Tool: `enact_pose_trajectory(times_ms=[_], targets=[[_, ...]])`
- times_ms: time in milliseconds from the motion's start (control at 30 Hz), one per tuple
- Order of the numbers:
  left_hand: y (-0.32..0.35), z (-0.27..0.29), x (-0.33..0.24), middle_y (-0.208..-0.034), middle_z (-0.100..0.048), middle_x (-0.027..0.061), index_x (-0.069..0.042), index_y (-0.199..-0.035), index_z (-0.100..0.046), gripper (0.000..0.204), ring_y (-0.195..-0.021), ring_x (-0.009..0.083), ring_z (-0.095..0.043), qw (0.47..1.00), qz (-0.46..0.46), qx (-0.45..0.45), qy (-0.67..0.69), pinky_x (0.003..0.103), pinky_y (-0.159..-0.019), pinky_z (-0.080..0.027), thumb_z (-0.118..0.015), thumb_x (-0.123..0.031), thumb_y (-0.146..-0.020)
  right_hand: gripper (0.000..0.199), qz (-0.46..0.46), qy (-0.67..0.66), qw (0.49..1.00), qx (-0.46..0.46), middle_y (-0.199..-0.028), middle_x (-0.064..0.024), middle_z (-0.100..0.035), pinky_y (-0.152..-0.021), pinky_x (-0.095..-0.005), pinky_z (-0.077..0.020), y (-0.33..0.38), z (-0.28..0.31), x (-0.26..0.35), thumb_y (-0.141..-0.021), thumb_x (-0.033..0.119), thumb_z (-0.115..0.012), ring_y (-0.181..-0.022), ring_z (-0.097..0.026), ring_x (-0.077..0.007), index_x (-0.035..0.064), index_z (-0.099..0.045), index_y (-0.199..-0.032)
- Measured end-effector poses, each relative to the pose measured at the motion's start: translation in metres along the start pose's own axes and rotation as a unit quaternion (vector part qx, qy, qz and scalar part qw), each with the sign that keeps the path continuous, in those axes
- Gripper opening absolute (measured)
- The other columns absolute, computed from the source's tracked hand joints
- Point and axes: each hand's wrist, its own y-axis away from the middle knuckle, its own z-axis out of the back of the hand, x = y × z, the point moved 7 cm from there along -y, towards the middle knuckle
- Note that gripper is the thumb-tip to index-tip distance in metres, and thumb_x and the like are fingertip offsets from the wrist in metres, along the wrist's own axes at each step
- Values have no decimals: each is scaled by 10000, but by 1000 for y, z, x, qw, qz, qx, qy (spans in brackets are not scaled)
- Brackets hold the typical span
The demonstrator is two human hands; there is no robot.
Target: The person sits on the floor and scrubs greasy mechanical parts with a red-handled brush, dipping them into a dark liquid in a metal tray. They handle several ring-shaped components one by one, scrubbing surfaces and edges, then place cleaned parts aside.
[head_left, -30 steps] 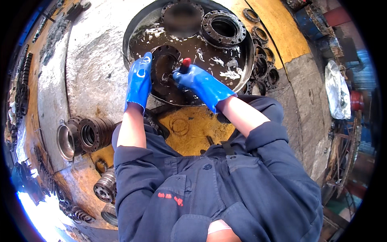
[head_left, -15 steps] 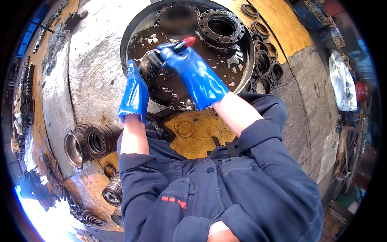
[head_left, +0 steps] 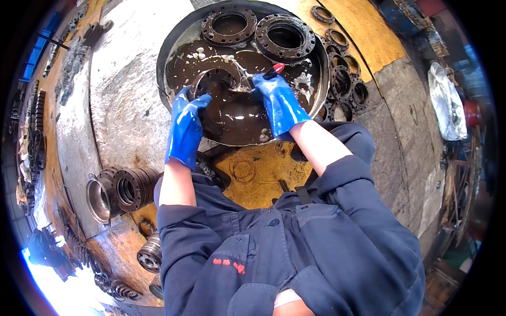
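L hand (head_left: 185,126) grasps flanged ring (head_left: 212,75), part sunk in dark liquid (head_left: 240,125) in rd basin (head_left: 160,73); R hand (head_left: 279,102) clenched on red-tipped handle (head_left: 275,71), far end unclear. 2 lg rings (head_left: 286,53) crowd basin's far side; sm rings (head_left: 334,78) on floor (head_left: 398,100), R of basin.

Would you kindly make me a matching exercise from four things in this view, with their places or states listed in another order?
Things:
1. left hand
2. right hand
3. white plastic sheet
4. round basin

Places or states:
A. far right of the view
B. contains murky brown liquid
C. at the drilled ring
D. holding the red-ended handle

Pairs: 1-C, 2-D, 3-A, 4-B
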Motion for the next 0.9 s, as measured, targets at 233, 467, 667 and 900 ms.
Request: enact_pose_trajectory(times_ms=[233,467,667,900], targets=[[22,-53,-38,-1058,-755,103,8,-1243,-708,456,-929,181,-702,990,-19,39,-135,309,-876,-551,-776,32,-792,223,133,-52,988,63,-934,-21,-756,-735,-259,-570,27,12,111,-994,224,-774,-810,-701,-114,45,-780,-1127],[5,-58,-16,-946,-759,77,-26,-1178,-744,437,-847,169,-718,984,67,102,-132,307,-750,-572,-786,39,-748,383,182,277,937,106,-900,-126,-786,-834,-353,-570,89,-57,156,-951,428,-657,-850,-741,-216,70,-791,-986],[5,-59,-38,-1168,-755,165,-10,-1270,-711,591,-1073,274,-727,919,-66,109,-373,376,-954,-563,-861,-151,-717,342,43,93,994,41,-776,-41,-693,-664,-349,-482,14,-12,118,-929,372,-666,-707,-595,-138,51,-755,-854],[30,-46,-50,-1136,-751,190,-6,-1255,-716,569,-1050,314,-724,898,-92,62,-426,401,-939,-555,-843,-226,-746,441,64,85,991,-78,-944,-71,-731,-830,-347,-481,58,33,105,-998,392,-648,-866,-599,-144,-19,-752,-1117]])
